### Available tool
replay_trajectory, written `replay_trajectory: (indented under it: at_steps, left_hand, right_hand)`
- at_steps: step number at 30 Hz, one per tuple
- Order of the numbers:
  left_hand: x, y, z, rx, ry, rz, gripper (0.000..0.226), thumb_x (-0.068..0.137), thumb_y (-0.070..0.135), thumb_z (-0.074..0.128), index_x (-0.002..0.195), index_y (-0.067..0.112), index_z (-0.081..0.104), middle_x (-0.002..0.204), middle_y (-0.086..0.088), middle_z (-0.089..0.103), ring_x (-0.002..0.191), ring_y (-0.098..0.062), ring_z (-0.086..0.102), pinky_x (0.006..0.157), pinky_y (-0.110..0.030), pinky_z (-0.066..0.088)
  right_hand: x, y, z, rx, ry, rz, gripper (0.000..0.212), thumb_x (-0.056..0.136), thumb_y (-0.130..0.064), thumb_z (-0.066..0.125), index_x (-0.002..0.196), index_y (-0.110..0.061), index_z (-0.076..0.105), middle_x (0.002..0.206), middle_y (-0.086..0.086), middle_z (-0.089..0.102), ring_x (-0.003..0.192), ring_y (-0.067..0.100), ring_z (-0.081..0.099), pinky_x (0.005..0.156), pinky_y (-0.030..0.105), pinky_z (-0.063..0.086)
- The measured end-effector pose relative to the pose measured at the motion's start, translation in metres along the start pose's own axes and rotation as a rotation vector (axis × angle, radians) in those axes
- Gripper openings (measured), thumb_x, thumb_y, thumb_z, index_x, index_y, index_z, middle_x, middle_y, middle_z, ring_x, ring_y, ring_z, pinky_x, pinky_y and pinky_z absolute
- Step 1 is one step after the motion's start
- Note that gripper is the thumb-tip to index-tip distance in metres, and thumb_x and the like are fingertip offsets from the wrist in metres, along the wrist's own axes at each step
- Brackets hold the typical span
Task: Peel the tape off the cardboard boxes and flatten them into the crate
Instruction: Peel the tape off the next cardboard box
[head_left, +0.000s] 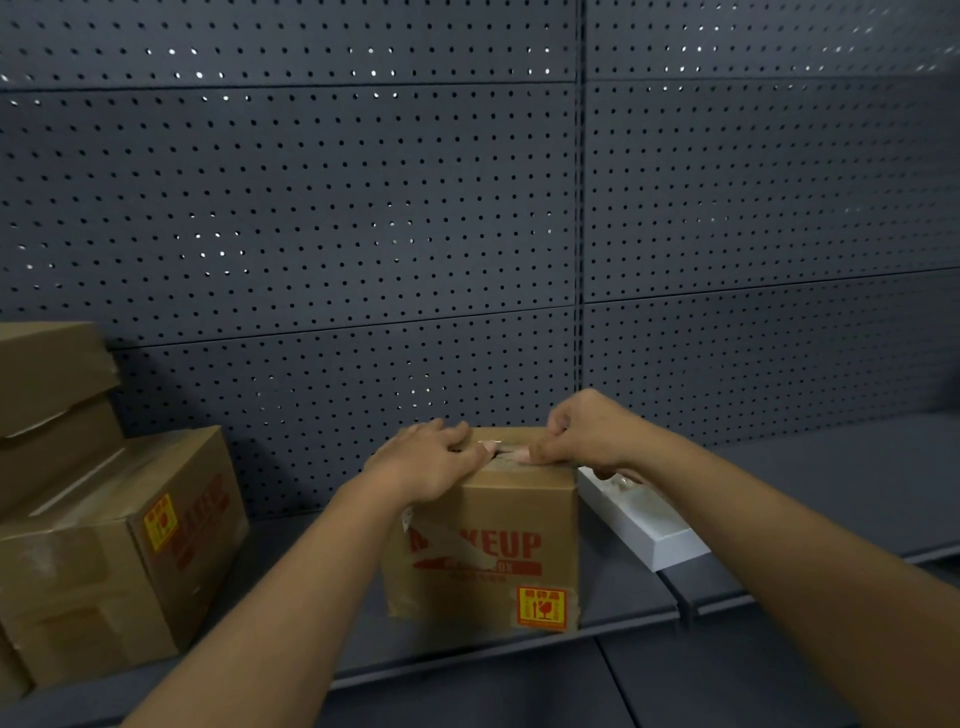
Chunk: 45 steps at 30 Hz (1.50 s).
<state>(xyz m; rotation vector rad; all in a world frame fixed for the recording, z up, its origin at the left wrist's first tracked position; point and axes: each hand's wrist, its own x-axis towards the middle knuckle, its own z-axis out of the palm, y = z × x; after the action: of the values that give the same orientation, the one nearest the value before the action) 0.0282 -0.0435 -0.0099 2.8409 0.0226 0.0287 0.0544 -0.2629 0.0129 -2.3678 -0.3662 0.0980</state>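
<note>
The small cardboard box (488, 540) printed with red lettering is standing upright on the dark shelf (649, 649), and everything else is best placed from it. The left hand (426, 462) is lying across the box's top left edge with its fingers spread fairly flat, pressing down, most likely so the box is not lifting or sliding while the tape is being pulled. The right hand (582, 436) is working at the box's top right, its fingers and thumb curling together and pinching what looks like the loose end of the tape (498, 451) running along the top seam; the grip itself is partly hidden by the knuckles. A wrinkled strip of tape is also clinging to the box's front face, so peeling is far from finished, I judge. Just right of the box a white tray (644, 525) is lying on the shelf. Well to the box's left, other cardboard boxes (104, 519) are sitting stacked, apparently waiting their turn. No crate is showing.
</note>
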Motion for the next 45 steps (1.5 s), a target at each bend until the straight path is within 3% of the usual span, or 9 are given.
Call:
replay_trajectory:
  at_steps: [3,7,12,16,22,25,30,40,45]
  left_hand:
    - [-0.003,0.001,-0.001,-0.022,0.002,0.010,0.080,0.095,0.079,0.034,0.163,0.037,0.026,0.173,0.002,0.013,0.159,-0.024,0.009,0.125,-0.048,0.012]
    - [-0.005,0.000,-0.002,-0.029,0.005,0.007,0.081,0.094,0.080,0.033,0.162,0.037,0.026,0.173,0.003,0.012,0.159,-0.024,0.008,0.125,-0.048,0.013]
    - [-0.007,0.000,-0.002,-0.040,-0.004,0.012,0.081,0.094,0.080,0.033,0.163,0.037,0.025,0.173,0.003,0.012,0.159,-0.023,0.008,0.125,-0.048,0.013]
    - [-0.006,0.002,-0.003,-0.049,-0.016,0.018,0.083,0.093,0.080,0.035,0.163,0.036,0.025,0.173,0.002,0.012,0.159,-0.025,0.008,0.125,-0.049,0.012]
    - [0.011,0.024,-0.016,0.086,-0.167,0.000,0.070,0.109,0.052,0.035,0.166,0.030,0.002,0.173,-0.005,0.012,0.159,-0.029,0.012,0.128,-0.047,0.013]
    - [0.016,0.052,-0.005,0.032,-0.124,0.075,0.056,0.108,0.025,0.035,0.164,0.027,0.024,0.169,-0.004,0.027,0.154,-0.028,0.028,0.125,-0.046,0.024]
    - [0.003,0.061,0.028,0.153,0.030,0.078,0.062,0.104,0.064,0.007,0.162,0.044,0.016,0.172,0.006,0.006,0.159,-0.027,0.003,0.121,-0.070,-0.004]
    - [0.009,0.063,0.024,0.132,-0.050,0.030,0.061,0.104,0.065,0.009,0.162,0.047,0.008,0.173,0.007,-0.001,0.159,-0.026,-0.005,0.122,-0.068,-0.006]
    - [0.009,0.063,0.024,0.135,-0.055,0.035,0.061,0.104,0.065,0.010,0.163,0.046,0.006,0.173,0.007,-0.002,0.159,-0.026,-0.005,0.122,-0.067,-0.005]
  right_hand:
    - [0.001,0.002,-0.008,0.156,-0.085,0.039,0.040,0.075,-0.038,0.090,0.069,-0.016,0.057,0.059,0.001,0.049,0.048,0.012,0.039,0.043,0.025,0.033]
    - [0.005,0.009,-0.007,0.454,-0.145,0.066,0.036,0.081,-0.007,0.080,0.060,-0.018,0.052,0.061,0.005,0.049,0.055,0.015,0.049,0.065,0.029,0.053]
    - [-0.001,0.017,-0.020,0.950,-0.112,0.159,0.020,0.092,0.007,0.056,0.075,-0.003,0.055,0.097,0.025,0.072,0.091,0.033,0.075,0.073,0.040,0.065]
    - [-0.003,0.025,-0.022,1.067,-0.064,0.216,0.023,0.092,0.012,0.054,0.077,-0.005,0.051,0.111,0.028,0.066,0.094,0.039,0.076,0.066,0.044,0.065]
    - [0.005,0.017,0.002,0.805,0.104,0.130,0.015,0.095,0.011,0.055,0.097,-0.003,0.056,0.076,0.014,0.059,0.064,0.021,0.059,0.056,0.029,0.059]
    - [0.006,0.009,0.004,0.640,0.105,0.092,0.029,0.097,0.008,0.043,0.107,-0.007,0.065,0.076,0.011,0.059,0.059,0.018,0.052,0.054,0.028,0.050]
    - [0.002,0.004,0.016,0.618,0.145,0.052,0.036,0.095,0.006,0.037,0.095,-0.004,0.072,0.081,0.009,0.066,0.069,0.018,0.057,0.058,0.026,0.045]
    - [0.004,0.028,0.009,1.241,0.134,0.298,0.033,0.072,0.007,0.029,0.084,0.000,0.059,0.068,0.007,0.046,0.055,0.020,0.039,0.055,0.029,0.032]
    - [-0.004,0.034,-0.010,1.165,-0.123,0.244,0.033,0.080,-0.019,0.043,0.092,-0.002,0.067,0.062,0.004,0.048,0.049,0.016,0.035,0.052,0.027,0.022]
